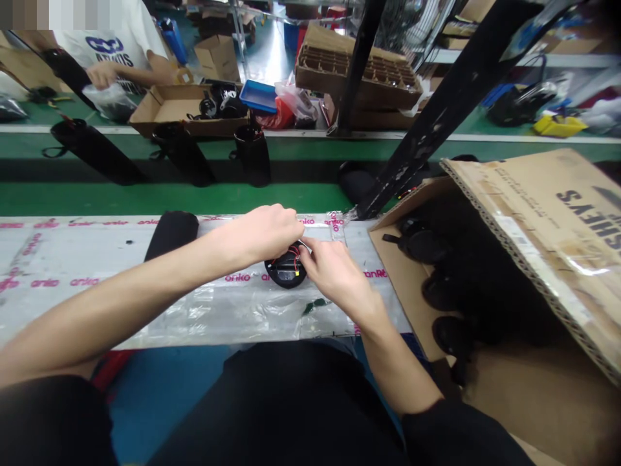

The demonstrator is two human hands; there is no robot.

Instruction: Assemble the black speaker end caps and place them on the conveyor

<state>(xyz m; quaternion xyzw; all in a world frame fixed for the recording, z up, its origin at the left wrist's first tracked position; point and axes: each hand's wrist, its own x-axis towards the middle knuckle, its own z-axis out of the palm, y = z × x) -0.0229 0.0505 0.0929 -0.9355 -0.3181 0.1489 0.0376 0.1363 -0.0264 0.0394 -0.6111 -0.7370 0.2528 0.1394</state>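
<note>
A round black part (287, 275) with red wires and a small yellow piece lies on the plastic-covered bench (194, 304). Over its upper edge, my left hand (266, 232) is closed, knuckles up, its fingertips hidden. From the right, my right hand (330, 265) pinches at the wires beside the part's upper right edge; what sits between thumb and forefinger is too small to name. A black cylinder (172, 234) lies on the bench behind my left forearm.
An open cardboard box (407, 291) of black parts stands at the right. A slanted black post (422, 123) rises behind the bench. Several black cylinders (252, 155) stand on the green conveyor (233, 197). Across it, a person (140, 45) holds a plastic bag (111, 100).
</note>
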